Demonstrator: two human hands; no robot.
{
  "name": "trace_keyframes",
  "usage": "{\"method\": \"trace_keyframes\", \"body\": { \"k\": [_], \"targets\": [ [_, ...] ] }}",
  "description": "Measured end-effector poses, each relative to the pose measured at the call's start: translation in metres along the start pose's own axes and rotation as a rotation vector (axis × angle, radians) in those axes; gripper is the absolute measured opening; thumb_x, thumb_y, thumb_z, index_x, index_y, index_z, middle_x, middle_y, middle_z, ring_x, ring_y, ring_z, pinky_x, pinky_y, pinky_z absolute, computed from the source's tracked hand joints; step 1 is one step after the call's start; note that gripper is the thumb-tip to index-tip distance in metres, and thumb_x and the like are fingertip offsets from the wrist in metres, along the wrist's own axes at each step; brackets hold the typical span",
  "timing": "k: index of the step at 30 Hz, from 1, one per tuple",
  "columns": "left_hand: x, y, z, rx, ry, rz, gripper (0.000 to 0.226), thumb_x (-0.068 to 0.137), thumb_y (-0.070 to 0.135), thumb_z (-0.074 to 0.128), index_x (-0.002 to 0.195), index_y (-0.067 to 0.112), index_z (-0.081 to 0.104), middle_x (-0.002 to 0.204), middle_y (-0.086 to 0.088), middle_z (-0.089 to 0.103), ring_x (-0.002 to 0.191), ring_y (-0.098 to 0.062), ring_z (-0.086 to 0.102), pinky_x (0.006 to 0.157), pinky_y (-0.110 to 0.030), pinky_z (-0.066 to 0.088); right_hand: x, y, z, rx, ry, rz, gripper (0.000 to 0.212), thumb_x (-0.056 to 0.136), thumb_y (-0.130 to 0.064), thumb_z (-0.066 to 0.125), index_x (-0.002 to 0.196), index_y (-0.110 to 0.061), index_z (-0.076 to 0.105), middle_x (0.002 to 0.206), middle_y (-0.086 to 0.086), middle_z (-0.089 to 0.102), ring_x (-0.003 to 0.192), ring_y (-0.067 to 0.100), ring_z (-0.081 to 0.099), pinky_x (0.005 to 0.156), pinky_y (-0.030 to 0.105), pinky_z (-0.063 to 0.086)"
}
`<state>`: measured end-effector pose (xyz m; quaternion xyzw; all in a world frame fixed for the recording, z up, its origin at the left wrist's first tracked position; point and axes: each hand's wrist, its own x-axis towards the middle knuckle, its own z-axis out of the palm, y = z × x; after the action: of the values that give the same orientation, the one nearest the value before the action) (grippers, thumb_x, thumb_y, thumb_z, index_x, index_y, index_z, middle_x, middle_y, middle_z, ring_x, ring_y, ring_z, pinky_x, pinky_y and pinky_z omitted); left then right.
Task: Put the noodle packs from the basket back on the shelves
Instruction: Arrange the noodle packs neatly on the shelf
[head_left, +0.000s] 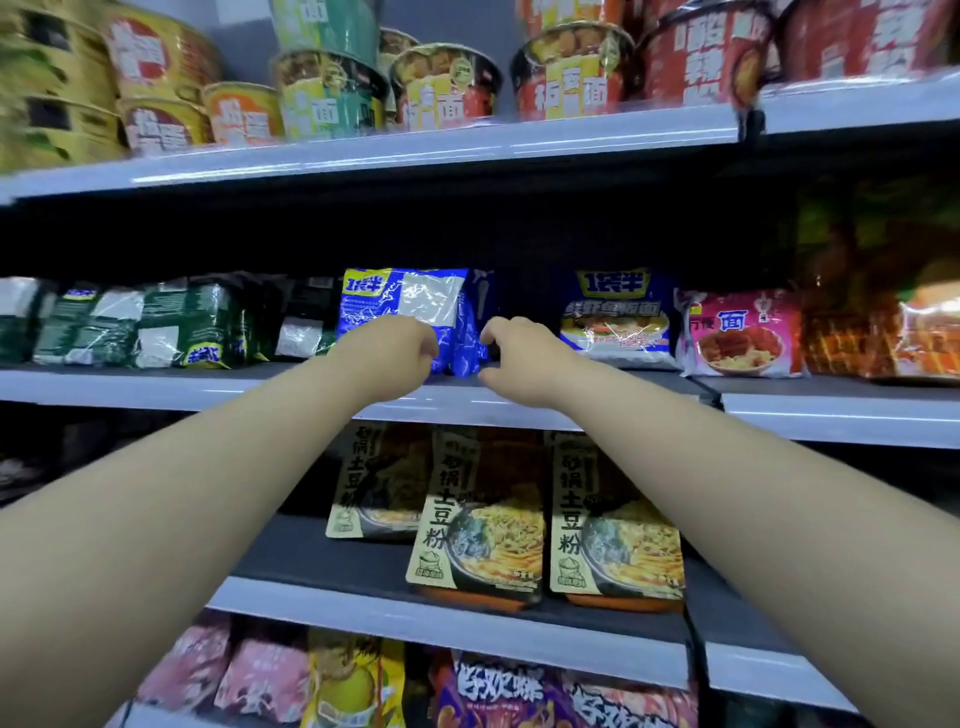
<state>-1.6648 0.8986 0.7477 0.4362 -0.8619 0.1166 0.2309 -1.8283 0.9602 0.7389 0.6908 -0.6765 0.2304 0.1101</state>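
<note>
A blue noodle pack (410, 306) stands upright on the middle shelf (156, 387), between dark green packs and another blue pack. My left hand (395, 353) lies against its lower front, fingers curled onto the wrapper. My right hand (519, 358) hovers just right of the pack's edge with loosely curled fingers and holds nothing; whether it touches the pack I cannot tell. The basket is out of view.
Dark green packs (156, 327) fill the middle shelf's left. A second blue pack (615, 317) and a pink pack (740, 332) stand to the right. Cup noodles (447, 88) line the shelf above. Beige potato-noodle packs (483, 519) stand on the shelf below.
</note>
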Motion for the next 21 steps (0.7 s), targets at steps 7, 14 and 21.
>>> {"method": "trace_keyframes", "body": {
  "k": [7,14,21],
  "targets": [
    [0.011,-0.074,0.004,-0.015,0.006,-0.035,0.037,0.096,0.022,0.047,0.133,0.022,0.052,0.139,-0.003,0.049,0.121,-0.024,0.051,0.095,-0.038,0.046,0.051,-0.057,0.037,0.274,0.137,0.226,0.059,0.089,-0.019,0.061,0.138,-0.006,0.03,0.133,0.014,0.038,0.119,0.031,0.043,0.091,0.038,0.046],
    [0.026,-0.113,0.025,-0.278,-0.047,0.028,0.055,0.095,0.022,0.051,0.147,0.015,0.034,0.149,-0.006,0.041,0.131,-0.025,0.043,0.101,-0.03,0.037,0.084,-0.072,0.06,0.642,0.207,0.511,0.057,0.09,-0.017,0.061,0.133,-0.001,0.028,0.121,0.012,0.055,0.094,0.023,0.055,0.075,0.032,0.046],
    [0.03,-0.113,0.035,-0.678,-0.091,0.045,0.071,0.094,0.046,0.051,0.152,0.02,0.019,0.15,-0.007,0.036,0.128,-0.026,0.046,0.101,-0.036,0.041,0.088,-0.08,0.056,0.874,0.323,0.583,0.026,0.09,-0.028,0.063,0.108,-0.009,0.061,0.094,0.005,0.063,0.079,0.019,0.057,0.059,0.026,0.042]
  ]
}}
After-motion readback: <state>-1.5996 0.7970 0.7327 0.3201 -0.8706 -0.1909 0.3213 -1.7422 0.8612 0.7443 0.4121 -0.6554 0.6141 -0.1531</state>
